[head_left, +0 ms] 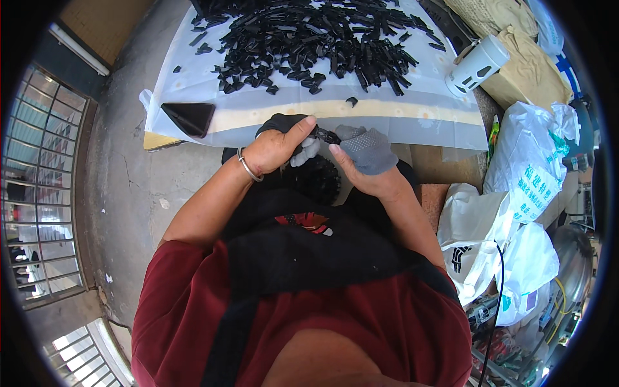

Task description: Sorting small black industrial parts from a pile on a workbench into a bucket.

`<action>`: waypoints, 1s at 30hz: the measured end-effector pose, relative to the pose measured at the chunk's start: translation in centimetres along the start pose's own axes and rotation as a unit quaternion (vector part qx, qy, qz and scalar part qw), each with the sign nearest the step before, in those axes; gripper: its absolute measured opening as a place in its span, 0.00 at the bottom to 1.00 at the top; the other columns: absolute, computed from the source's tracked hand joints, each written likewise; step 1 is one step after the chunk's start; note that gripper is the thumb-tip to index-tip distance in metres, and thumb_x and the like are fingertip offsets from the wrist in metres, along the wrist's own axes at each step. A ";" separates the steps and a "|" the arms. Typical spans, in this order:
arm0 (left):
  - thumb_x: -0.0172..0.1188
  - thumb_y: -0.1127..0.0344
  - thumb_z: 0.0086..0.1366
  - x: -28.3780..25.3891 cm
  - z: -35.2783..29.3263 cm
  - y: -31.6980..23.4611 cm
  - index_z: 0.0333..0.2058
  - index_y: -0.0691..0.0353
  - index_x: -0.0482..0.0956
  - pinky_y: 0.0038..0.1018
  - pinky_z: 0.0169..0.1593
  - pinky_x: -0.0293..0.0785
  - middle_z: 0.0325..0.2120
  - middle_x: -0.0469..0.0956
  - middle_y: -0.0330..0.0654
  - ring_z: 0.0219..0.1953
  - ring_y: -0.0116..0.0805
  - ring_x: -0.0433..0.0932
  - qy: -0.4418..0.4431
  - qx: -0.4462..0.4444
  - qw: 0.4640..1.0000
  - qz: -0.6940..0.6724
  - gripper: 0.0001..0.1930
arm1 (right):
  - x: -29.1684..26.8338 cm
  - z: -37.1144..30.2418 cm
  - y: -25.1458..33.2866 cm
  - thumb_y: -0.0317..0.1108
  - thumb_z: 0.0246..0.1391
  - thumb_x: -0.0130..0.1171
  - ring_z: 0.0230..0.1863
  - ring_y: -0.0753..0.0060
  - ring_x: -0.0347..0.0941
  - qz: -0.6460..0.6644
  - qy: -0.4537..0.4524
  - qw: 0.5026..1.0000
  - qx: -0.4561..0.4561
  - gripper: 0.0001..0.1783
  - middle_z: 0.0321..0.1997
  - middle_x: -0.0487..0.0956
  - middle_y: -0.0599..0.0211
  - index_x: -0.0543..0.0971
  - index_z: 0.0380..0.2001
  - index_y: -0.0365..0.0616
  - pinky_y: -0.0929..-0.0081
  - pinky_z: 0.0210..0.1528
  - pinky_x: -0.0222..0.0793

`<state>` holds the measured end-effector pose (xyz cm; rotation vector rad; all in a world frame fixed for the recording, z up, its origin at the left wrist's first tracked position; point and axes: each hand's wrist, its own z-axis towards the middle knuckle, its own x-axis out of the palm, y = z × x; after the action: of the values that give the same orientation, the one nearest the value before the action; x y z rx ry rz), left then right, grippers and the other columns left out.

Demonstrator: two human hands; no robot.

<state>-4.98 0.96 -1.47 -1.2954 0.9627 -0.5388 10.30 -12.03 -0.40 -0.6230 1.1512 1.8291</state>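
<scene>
Over the near edge of the table, my two hands meet around a small black plastic piece (pixel 327 136). My left hand (pixel 284 143), in a dark glove that leaves the thumb bare, pinches the piece at its left end. Gripping the other end is my right hand (pixel 366 152), in a grey dotted glove with a bare thumb. Fingers cover much of the piece, so its exact kind is hidden. Below them, between my knees, lies a dark heap of small black pieces (pixel 317 180). A large pile of similar black plastic pieces (pixel 277 48) spreads across the table.
A pale plastic sheet (pixel 187 80) covers the table. On its left lies a black phone-like slab (pixel 193 118); a white cylinder (pixel 476 66) stands at the right. White plastic bags (pixel 522 151) and a cardboard box (pixel 445 164) crowd the right side. Window bars (pixel 42 187) are at far left.
</scene>
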 end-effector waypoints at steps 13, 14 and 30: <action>0.34 0.53 0.67 1.2 -0.2 -0.1 0.41 0.67 0.70 0.32 0.38 0.69 0.30 0.75 0.53 0.31 0.48 0.73 0.025 0.035 0.990 0.137 0.22 | 2.4 -0.2 0.3 0.39 0.50 0.53 0.34 0.55 0.72 -0.030 -0.015 0.999 -0.003 0.12 0.29 0.77 0.61 0.76 0.30 0.42 0.63 0.37 0.66; 0.34 0.53 0.66 0.8 -0.2 0.6 0.40 0.66 0.71 0.33 0.39 0.69 0.30 0.75 0.53 0.32 0.48 0.73 0.051 0.068 0.973 0.213 0.23 | 2.9 -0.6 -0.1 0.39 0.50 0.53 0.34 0.55 0.72 -0.031 -0.017 0.999 -0.002 0.12 0.29 0.77 0.61 0.76 0.30 0.42 0.63 0.37 0.66; 0.47 0.71 0.52 4.6 10.6 0.7 0.29 0.58 0.76 0.34 0.32 0.72 0.28 0.75 0.45 0.31 0.42 0.76 -0.046 0.268 0.810 0.519 0.08 | -2.0 4.9 -11.8 0.40 0.48 0.52 0.37 0.53 0.71 -0.330 0.026 0.923 0.195 0.11 0.33 0.75 0.56 0.76 0.29 0.44 0.59 0.41 0.66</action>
<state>6.15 3.27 -3.70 -0.1635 1.1614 0.1296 21.63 -6.12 -2.15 -0.7141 1.1205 0.9855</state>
